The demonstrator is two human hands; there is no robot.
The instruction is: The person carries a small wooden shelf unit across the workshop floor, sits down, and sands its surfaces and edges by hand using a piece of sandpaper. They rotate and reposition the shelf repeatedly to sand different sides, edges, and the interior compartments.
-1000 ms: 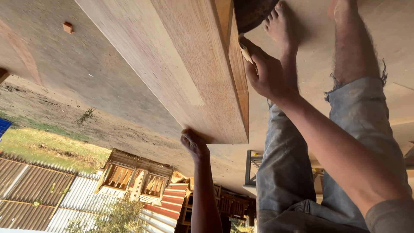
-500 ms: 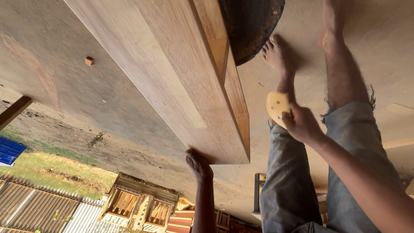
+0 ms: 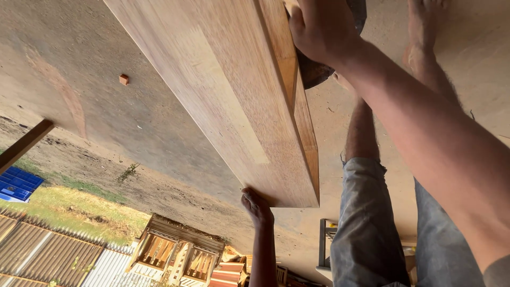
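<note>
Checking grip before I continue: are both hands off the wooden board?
No: the left hand grips the wooden board at its near corner, and the right hand presses on its edge.
</note>
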